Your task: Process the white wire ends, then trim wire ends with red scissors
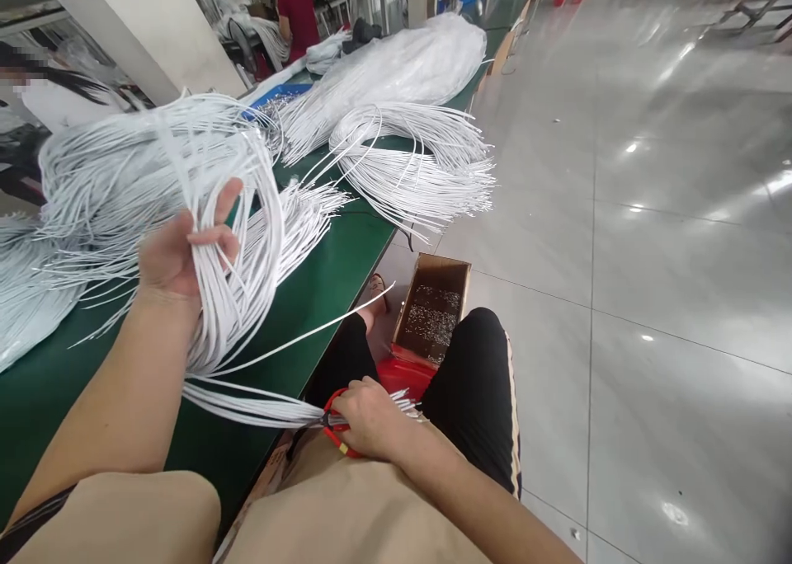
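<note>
My left hand (176,255) is raised over the table, its fingers curled around a looped bundle of white wires (238,300). That bundle hangs down in a wide coil. Its lower strands run right across the table edge to my lap, where my right hand (371,420) is closed around them. Wire ends (405,403) poke out past the right hand. Red-handled scissors (337,444) are also in my right hand, their blades mostly hidden among the wires. One loose wire (322,329) sticks out above the others.
More white wire bundles (421,168) lie on the green table (309,292), one heap inside a clear plastic bag (402,57). A blue tray (278,94) sits behind. By my knees stands a cardboard box (444,272) holding small clippings. Co-workers (298,16) sit beyond the table.
</note>
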`<state>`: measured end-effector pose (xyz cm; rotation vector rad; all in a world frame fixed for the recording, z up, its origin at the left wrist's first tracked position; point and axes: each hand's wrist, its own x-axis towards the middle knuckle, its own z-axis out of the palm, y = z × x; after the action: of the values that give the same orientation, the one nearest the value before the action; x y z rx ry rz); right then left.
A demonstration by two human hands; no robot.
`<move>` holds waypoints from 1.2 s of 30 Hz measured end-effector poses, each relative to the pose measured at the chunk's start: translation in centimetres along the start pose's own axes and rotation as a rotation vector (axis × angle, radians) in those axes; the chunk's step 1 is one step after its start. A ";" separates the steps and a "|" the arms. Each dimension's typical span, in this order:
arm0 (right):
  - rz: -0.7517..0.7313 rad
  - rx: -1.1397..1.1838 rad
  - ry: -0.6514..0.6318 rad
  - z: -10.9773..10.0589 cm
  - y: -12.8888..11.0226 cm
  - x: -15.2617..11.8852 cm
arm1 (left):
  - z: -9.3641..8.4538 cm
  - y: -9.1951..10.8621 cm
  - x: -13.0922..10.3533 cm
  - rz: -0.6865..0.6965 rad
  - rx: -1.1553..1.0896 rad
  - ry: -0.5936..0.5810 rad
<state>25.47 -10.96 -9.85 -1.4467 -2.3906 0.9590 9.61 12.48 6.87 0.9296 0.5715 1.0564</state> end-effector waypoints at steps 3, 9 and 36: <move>-0.001 -0.024 -0.040 -0.2 0.2 0.2 | 0.3 -1.8 1.5 -0.143 0.177 0.022; 0.023 -0.027 -0.104 -0.5 0.5 0.3 | 0.8 -4.4 4.2 -0.363 0.349 0.200; -0.040 -0.026 -0.029 0.2 1.0 0.2 | 2.1 -15.0 -9.1 0.171 2.224 -0.257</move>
<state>26.02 -10.57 -10.67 -1.3981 -2.4515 0.9499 14.65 0.62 -5.23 2.9480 1.4329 -0.0569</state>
